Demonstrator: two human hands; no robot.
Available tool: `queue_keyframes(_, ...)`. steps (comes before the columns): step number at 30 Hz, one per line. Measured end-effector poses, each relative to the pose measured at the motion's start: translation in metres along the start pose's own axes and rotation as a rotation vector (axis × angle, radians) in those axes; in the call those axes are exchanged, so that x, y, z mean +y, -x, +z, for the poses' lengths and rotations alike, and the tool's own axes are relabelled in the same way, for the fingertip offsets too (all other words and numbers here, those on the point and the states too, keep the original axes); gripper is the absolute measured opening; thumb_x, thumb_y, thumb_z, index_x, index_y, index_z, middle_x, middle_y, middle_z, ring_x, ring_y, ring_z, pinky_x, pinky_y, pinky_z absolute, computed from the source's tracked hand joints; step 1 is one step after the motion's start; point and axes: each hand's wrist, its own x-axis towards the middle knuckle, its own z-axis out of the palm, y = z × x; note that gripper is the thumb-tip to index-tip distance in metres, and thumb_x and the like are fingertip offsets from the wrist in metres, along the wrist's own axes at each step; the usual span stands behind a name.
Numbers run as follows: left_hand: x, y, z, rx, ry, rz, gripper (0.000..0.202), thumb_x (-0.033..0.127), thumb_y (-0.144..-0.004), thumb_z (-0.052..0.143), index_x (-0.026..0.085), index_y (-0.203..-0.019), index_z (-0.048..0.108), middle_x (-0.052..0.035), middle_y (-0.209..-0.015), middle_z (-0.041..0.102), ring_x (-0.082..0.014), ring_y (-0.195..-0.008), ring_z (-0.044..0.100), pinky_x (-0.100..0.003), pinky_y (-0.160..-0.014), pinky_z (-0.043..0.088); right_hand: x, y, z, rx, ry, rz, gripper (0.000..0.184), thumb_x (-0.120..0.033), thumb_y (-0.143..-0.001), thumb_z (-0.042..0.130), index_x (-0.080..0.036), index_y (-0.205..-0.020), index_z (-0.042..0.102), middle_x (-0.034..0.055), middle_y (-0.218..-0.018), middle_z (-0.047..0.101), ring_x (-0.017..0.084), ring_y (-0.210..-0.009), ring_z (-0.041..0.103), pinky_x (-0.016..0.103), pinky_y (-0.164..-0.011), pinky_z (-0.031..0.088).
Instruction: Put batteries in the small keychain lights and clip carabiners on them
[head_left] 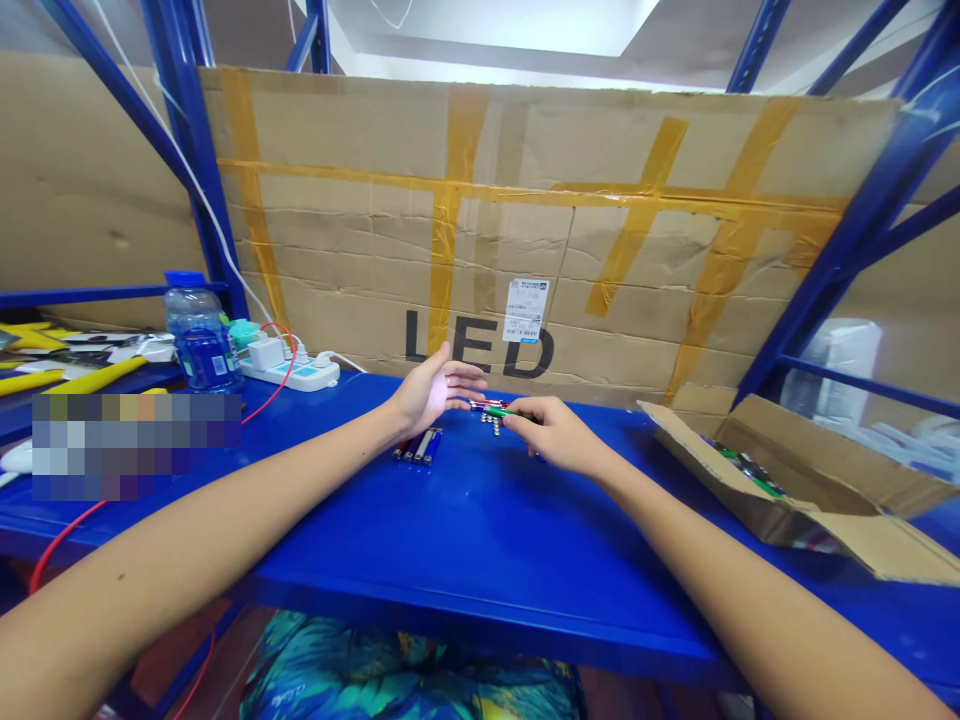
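Note:
My left hand hovers over the blue shelf with its palm turned right and fingers stretched out, holding nothing. Just below it lie several small pen-like sticks side by side. My right hand pinches a green pen-like stick by one end. A red and blue stick lies just behind it, and a cluster of tiny round silver parts sits beneath the green one.
An open cardboard box holding more sticks stands at the right. A water bottle, a white power strip with a red cable and yellow items are at the left. A taped cardboard sheet marked LED closes the back.

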Motion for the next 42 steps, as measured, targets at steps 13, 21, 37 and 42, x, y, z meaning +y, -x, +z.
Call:
queue_keyframes(13,-0.0001,-0.0005,-0.0007,-0.018,0.0,-0.004,0.064,0.065,-0.091,0.038,0.009,-0.098,0.069,-0.0192,-0.103,0.069,-0.0263,-0.093,0.066,-0.033,-0.075,0.049,0.0038,-0.0007,0.0006,0.008,0.026,-0.015,0.026,-0.034,-0.087,0.05,-0.015,-0.08,0.067,-0.0016,-0.056,0.053,0.013,-0.054,0.048,0.026,-0.056,0.036)
queue_keyframes(21,-0.0006,-0.0002,-0.0003,-0.023,-0.001,0.001,0.064,0.065,-0.09,0.039,0.009,-0.096,0.07,-0.0185,-0.1,0.069,-0.0263,-0.091,0.066,-0.034,-0.074,0.049,0.003,-0.0009,-0.0005,-0.017,0.041,-0.038,0.027,-0.032,-0.088,0.048,-0.016,-0.079,0.068,-0.0015,-0.058,0.054,0.012,-0.054,0.048,0.026,-0.056,0.036)
queue_keyframes(37,-0.0012,0.0,-0.0008,-0.041,-0.017,0.004,0.064,0.067,-0.089,0.039,0.01,-0.096,0.07,-0.0182,-0.102,0.069,-0.0261,-0.092,0.066,-0.033,-0.072,0.049,0.0045,-0.0005,0.0006,0.187,0.032,-0.052,0.02,-0.028,-0.078,0.052,-0.016,-0.071,0.066,0.0001,-0.06,0.06,0.013,-0.056,0.051,0.025,-0.055,0.037)
queue_keyframes(42,-0.0014,-0.0006,-0.001,-0.04,-0.017,0.005,0.063,0.065,-0.09,0.038,0.011,-0.096,0.07,-0.0176,-0.102,0.07,-0.0266,-0.093,0.066,-0.034,-0.073,0.05,0.0054,-0.0004,0.0007,0.191,0.054,-0.062,0.02,-0.027,-0.077,0.052,-0.016,-0.07,0.067,0.0004,-0.061,0.061,0.014,-0.058,0.052,0.025,-0.057,0.038)
